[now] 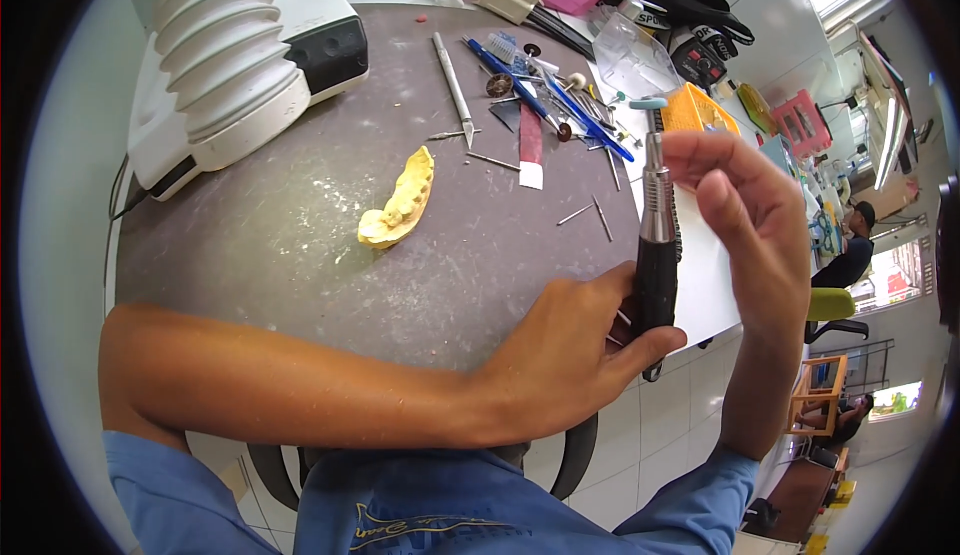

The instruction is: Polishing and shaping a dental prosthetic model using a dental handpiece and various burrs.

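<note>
My left hand point(570, 345) is closed round the black lower body of a handpiece point(656, 285), held upright with its ridged metal nose point(657, 195) and a pale blue disc bit point(648, 104) at the top. My right hand point(750, 220) is beside the nose, fingers curled and thumb apart; its fingertips are partly behind the tool, so any contact is unclear. A yellow dental model point(398, 202) lies on the grey mat point(280, 255), left of both hands. Beyond it are a white-handled knife point(452, 85) and a pile of burs, blue-handled tools and polishing bits point(548, 100).
A white machine with ribbed hose point(228, 75) stands at back left. An orange basket point(700, 105), clear plastic container point(635, 55) and black control box point(700, 60) sit at back right. Two other people point(842, 255) sit farther right, near a green chair point(828, 305).
</note>
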Tool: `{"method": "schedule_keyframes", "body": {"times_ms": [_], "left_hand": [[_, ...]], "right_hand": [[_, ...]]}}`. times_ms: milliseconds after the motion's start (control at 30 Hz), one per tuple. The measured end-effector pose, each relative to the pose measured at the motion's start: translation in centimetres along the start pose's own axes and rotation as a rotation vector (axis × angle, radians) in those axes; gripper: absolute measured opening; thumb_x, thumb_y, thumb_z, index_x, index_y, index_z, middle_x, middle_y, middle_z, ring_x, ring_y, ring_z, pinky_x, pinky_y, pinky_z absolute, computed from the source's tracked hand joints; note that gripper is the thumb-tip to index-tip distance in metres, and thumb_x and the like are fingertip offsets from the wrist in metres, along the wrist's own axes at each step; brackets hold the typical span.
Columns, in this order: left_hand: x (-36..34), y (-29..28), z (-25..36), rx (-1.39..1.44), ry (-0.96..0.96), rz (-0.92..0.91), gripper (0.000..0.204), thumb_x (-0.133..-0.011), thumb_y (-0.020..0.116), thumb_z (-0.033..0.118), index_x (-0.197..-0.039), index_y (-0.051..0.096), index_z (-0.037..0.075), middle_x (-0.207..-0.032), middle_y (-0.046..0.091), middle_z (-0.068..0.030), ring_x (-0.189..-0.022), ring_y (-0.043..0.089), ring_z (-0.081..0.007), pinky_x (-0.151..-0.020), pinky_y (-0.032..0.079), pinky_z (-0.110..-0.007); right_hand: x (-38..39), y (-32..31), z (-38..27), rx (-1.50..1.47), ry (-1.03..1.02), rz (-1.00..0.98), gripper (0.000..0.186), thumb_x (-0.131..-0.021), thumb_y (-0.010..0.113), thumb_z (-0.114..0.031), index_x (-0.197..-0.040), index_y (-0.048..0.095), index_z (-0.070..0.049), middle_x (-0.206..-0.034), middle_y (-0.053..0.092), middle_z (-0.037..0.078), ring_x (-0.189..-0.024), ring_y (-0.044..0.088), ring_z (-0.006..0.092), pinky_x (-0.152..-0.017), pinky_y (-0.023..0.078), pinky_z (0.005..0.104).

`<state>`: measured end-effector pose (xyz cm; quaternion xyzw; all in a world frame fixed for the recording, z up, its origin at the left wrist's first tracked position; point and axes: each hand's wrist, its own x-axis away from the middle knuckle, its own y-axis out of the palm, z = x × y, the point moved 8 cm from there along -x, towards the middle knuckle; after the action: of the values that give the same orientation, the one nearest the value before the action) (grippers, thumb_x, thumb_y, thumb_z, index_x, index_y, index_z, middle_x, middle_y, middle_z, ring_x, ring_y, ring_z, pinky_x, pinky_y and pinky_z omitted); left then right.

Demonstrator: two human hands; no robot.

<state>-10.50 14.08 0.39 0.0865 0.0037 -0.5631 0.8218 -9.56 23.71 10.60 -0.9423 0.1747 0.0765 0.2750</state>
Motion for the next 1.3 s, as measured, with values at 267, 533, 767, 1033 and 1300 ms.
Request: {"method": "schedule_keyframes", "body": {"times_ms": [267,533,767,1033,1300], "left_hand": [[-0.2,0.1,-0.5,-0.033,-0.057,-0.048,0.036,-0.094,0.071,0.025,-0.111,0.058,-0.004,-0.091,0.072,-0.0173,-0.086,0.073,-0.0262,-0.08,0.059,-0.037],[-0.1,0.5,-0.3,-0.047,0.063,-0.058,0.031,-0.093,0.072,0.021,-0.103,0.058,-0.004,-0.086,0.071,-0.0169,-0.082,0.074,-0.0274,-0.078,0.058,-0.037],[-0.3,0.0,-0.3,-0.046,0.023,-0.035,0.032,-0.092,0.072,0.022,-0.104,0.058,-0.004,-0.081,0.07,-0.0156,-0.078,0.073,-0.0257,-0.075,0.058,-0.036],[-0.2,-0.2,-0.1,-0.016,0.122,0.057,0.029,-0.092,0.069,0.021,-0.097,0.057,-0.004,-0.069,0.064,-0.0209,-0.065,0.066,-0.0406,-0.062,0.051,-0.047],[0.0,-0.2,0.0,-0.034,0.146,0.081,0.029,-0.092,0.069,0.022,-0.099,0.058,-0.004,-0.075,0.069,-0.0194,-0.07,0.07,-0.0357,-0.066,0.054,-0.042]], "right_hand": [[-5.5,2.6,-0.9,-0.029,-0.033,-0.233,0.029,-0.094,0.067,-0.026,-0.096,0.069,0.003,-0.085,0.068,0.006,-0.081,0.066,0.0098,-0.08,0.051,0.0259],[-7.9,4.8,6.6,0.567,0.064,-0.269,0.029,-0.083,0.077,-0.028,-0.086,0.073,0.001,-0.065,0.065,0.011,-0.061,0.064,0.0194,-0.06,0.049,0.0362],[-2.9,1.8,7.3,0.715,0.233,-0.364,0.017,-0.082,0.077,-0.013,-0.088,0.066,-0.001,-0.071,0.066,0.004,-0.066,0.063,0.0122,-0.062,0.049,0.027],[-2.4,2.0,7.2,0.745,0.147,-0.307,0.02,-0.078,0.07,-0.01,-0.094,0.06,-0.003,-0.074,0.065,0.006,-0.07,0.066,0.0174,-0.066,0.051,0.0311],[-2.7,2.3,5.2,0.827,-0.065,-0.204,0.023,-0.075,0.067,-0.009,-0.095,0.058,-0.005,-0.074,0.062,0.01,-0.068,0.063,0.0234,-0.066,0.048,0.039]]}}
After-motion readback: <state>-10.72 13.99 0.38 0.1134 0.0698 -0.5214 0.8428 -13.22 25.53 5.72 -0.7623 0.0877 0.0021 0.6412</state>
